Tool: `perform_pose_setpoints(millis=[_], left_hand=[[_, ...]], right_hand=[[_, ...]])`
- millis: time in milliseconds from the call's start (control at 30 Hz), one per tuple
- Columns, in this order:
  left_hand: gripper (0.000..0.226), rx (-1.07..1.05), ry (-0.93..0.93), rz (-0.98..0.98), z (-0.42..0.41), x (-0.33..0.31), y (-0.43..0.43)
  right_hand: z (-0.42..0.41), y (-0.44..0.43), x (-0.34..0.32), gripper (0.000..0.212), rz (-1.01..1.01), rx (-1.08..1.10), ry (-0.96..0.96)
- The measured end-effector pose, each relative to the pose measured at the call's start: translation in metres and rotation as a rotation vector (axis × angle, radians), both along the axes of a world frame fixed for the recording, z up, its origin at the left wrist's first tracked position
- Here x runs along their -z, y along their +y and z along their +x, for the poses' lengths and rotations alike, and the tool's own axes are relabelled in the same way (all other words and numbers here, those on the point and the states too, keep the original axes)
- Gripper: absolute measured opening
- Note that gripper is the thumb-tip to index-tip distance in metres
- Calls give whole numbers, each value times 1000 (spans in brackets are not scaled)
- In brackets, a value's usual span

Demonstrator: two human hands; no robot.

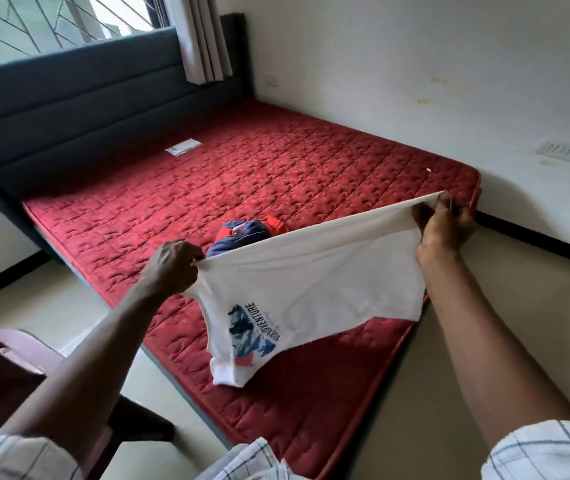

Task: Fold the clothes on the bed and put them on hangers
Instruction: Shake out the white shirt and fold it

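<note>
Head view: left hand (169, 268) and right hand (444, 225) each pinch an end of the white shirt (311, 282), stretched lengthwise between them above the bed (276, 168). More clothes (242, 233) lie just beyond, nearer the left hand.

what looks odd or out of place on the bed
A small white packet lies stray on the bare red mattress near the headboard, and a blue and red garment sits crumpled behind the white shirt.
</note>
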State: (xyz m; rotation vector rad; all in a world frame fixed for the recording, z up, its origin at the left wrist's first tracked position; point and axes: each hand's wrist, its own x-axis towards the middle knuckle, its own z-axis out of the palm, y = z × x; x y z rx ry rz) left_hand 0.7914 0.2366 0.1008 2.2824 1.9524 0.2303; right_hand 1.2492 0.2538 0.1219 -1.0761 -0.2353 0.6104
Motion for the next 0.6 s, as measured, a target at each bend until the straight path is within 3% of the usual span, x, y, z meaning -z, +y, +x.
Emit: perform_pose_setpoints(millis=[100, 200, 300, 400, 500, 600], left_hand=[[33, -167, -197, 23, -7, 22, -4], [17, -285, -425, 43, -4, 30, -9], [14, -324, -568, 231, -8, 31, -11], [30, -348, -570, 228, -19, 31, -11], [43, -316, -401, 185, -30, 17, -8], [39, -339, -445, 371, -30, -13, -10]], right_hand=[[-2, 3, -5, 16, 54, -4, -16], [4, 4, -1, 8, 26, 1, -86], [15, 3, 6, 10, -34, 37, -162], [28, 7, 17, 18, -167, 45, -348], [36, 6, 22, 11, -388, -45, -629], [40, -4, 17, 16, -424, -36, -778]])
